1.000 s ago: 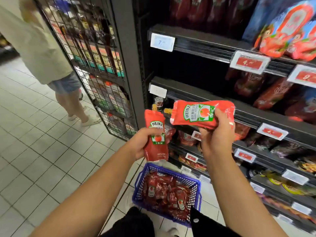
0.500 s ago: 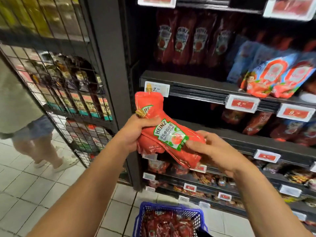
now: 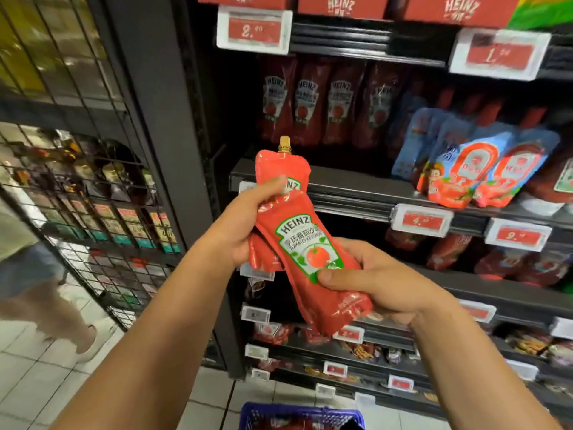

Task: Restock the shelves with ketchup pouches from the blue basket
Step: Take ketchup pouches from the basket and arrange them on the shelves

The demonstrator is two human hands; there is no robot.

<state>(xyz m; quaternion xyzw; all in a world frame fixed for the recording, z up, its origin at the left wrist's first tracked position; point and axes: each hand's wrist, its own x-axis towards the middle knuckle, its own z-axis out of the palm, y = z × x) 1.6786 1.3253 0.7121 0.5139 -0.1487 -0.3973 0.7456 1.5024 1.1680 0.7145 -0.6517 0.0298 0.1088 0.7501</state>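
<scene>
Head view: we hold two ketchup pouches (image 3: 305, 243) stacked, left hand (image 3: 237, 231) and right hand (image 3: 376, 282) gripping them, and should slide them upright, spouts up, beside the matching row at the shelf (image 3: 356, 189) left end.

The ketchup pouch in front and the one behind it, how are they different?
The front pouch shows its whole Heinz label; the back pouch shows only a corner of its label. The front pouch leans, its bottom toward the right; the back pouch stands nearly upright, gold cap on top. The right hand pinches the front pouch; the left hand holds both, thumb on the back pouch. Both are red, glossy Heinz pouches.
</scene>
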